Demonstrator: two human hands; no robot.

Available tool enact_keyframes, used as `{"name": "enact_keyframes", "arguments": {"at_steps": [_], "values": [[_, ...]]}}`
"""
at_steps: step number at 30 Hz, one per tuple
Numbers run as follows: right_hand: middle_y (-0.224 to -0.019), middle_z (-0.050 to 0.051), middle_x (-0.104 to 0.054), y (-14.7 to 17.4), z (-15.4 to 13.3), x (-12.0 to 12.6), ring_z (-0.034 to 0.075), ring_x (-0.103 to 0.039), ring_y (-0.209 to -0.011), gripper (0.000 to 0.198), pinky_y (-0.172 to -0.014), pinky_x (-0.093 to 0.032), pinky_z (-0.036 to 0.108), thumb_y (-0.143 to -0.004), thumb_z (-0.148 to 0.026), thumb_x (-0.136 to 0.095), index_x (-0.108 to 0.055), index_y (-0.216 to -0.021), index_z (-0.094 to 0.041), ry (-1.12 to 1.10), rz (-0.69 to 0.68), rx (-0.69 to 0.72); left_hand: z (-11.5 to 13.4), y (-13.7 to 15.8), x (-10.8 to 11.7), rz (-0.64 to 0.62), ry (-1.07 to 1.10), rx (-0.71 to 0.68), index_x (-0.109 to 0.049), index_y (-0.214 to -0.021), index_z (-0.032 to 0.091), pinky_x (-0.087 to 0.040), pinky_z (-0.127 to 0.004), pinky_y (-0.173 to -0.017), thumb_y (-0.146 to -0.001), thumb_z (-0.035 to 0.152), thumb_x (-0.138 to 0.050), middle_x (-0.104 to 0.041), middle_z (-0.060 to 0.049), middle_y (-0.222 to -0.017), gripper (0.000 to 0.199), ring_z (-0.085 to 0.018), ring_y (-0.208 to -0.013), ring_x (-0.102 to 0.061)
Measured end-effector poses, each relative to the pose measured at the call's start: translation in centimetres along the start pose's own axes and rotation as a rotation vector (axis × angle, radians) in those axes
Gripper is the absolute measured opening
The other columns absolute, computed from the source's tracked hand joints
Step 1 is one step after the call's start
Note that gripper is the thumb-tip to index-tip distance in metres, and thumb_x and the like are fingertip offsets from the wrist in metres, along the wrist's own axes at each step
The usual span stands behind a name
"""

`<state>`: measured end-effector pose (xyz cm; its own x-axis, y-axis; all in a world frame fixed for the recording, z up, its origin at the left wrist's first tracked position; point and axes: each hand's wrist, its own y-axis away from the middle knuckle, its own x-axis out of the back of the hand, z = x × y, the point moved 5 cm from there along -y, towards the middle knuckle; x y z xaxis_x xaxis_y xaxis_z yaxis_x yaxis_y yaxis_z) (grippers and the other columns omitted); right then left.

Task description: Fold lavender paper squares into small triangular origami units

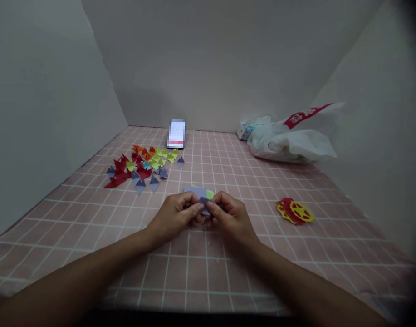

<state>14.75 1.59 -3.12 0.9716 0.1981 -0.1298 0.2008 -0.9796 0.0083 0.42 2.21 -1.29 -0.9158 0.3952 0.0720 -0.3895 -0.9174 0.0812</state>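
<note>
Between my left hand (183, 210) and my right hand (228, 212) is a small folded piece of purple paper (205, 205). Both thumbs and forefingers pinch it from either side; my lower fingers curl beneath, partly hidden. Just behind it on the table lie sheets of purple paper (196, 191) with a yellow-green sheet (210, 194) showing at the edge. Off to the left, folded paper cranes (139, 168) in red, orange, yellow-green, blue and purple sit in a loose group. One purple crane (181, 161) stands a little apart on the group's right.
A phone (176, 133) with a lit, blurred screen leans at the back. Red and yellow cut-out discs (295, 211) lie to the right. A white plastic bag (289, 143) and a tissue box (242, 130) rest at the back right. Pale walls enclose the pink checked tablecloth (126, 268).
</note>
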Motion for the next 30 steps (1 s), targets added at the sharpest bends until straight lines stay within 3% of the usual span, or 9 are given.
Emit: {"name": "enact_keyframes", "arguments": {"at_steps": [6,11,14,20,23,27,30], "values": [[-0.064,-0.003,-0.058,-0.3,-0.2,-0.2,0.009,-0.053,-0.051,0.027,-0.049,-0.043,0.022,-0.084,-0.040,-0.071,-0.057,-0.076,-0.019,0.030,-0.077,-0.025,0.2,-0.1,0.0,-0.063,-0.112,0.036,-0.052,-0.069,0.018,-0.040,-0.020,-0.047,-0.085,0.035,-0.060,-0.057,0.003,-0.055,0.024,-0.009,-0.047,-0.053],[-0.056,-0.004,-0.054,0.0,-0.6,-0.2,0.008,-0.049,-0.042,0.027,-0.042,-0.037,0.021,-0.090,-0.038,-0.063,-0.059,-0.071,-0.019,0.180,-0.029,0.014,0.3,0.0,-0.4,-0.139,-0.203,0.014,-0.051,-0.066,0.018,-0.039,-0.021,-0.047,-0.088,0.036,-0.056,-0.056,0.003,-0.054,0.028,-0.009,-0.045,-0.051],[-0.053,-0.004,-0.056,-0.1,-0.3,-0.2,0.009,-0.051,-0.039,0.032,-0.039,-0.037,0.021,-0.092,-0.044,-0.057,-0.056,-0.071,-0.020,0.113,-0.029,-0.022,0.5,0.0,-0.2,-0.092,-0.230,-0.012,-0.050,-0.066,0.019,-0.039,-0.021,-0.047,-0.088,0.034,-0.055,-0.055,0.004,-0.054,0.027,-0.009,-0.045,-0.050],[-0.057,-0.002,-0.064,-0.6,-0.3,-0.3,0.010,-0.058,-0.045,0.028,-0.046,-0.047,0.021,-0.085,-0.043,-0.068,-0.058,-0.077,-0.018,-0.006,-0.077,-0.041,0.7,-0.1,0.5,0.005,-0.308,-0.027,-0.051,-0.066,0.019,-0.037,-0.021,-0.047,-0.089,0.034,-0.054,-0.052,0.005,-0.051,0.028,-0.009,-0.043,-0.047],[-0.056,-0.002,-0.064,-0.5,-0.5,-0.2,0.010,-0.058,-0.044,0.026,-0.045,-0.047,0.021,-0.087,-0.042,-0.067,-0.058,-0.078,-0.018,-0.036,-0.037,-0.043,0.6,-0.2,0.7,0.037,-0.227,-0.057,-0.054,-0.070,0.018,-0.043,-0.023,-0.054,-0.088,0.037,-0.058,-0.059,0.002,-0.058,0.026,-0.011,-0.051,-0.054],[-0.061,-0.003,-0.066,-0.6,-0.6,-0.4,0.011,-0.061,-0.047,0.022,-0.048,-0.049,0.023,-0.087,-0.040,-0.067,-0.058,-0.092,-0.021,-0.109,-0.071,-0.019,0.5,-0.5,0.8,0.051,0.019,-0.118,-0.057,-0.094,0.017,-0.052,-0.027,-0.066,-0.083,0.031,-0.066,-0.065,0.001,-0.074,0.019,-0.014,-0.068,-0.065],[-0.063,-0.004,-0.066,-0.8,-0.7,-0.3,0.012,-0.062,-0.050,0.024,-0.051,-0.050,0.024,-0.087,-0.040,-0.067,-0.056,-0.100,-0.023,-0.123,-0.090,0.028,0.6,-0.5,0.9,0.078,0.053,-0.118,-0.059,-0.090,0.016,-0.053,-0.026,-0.066,-0.083,0.028,-0.066,-0.066,0.000,-0.077,0.015,-0.013,-0.068,-0.065]]}}
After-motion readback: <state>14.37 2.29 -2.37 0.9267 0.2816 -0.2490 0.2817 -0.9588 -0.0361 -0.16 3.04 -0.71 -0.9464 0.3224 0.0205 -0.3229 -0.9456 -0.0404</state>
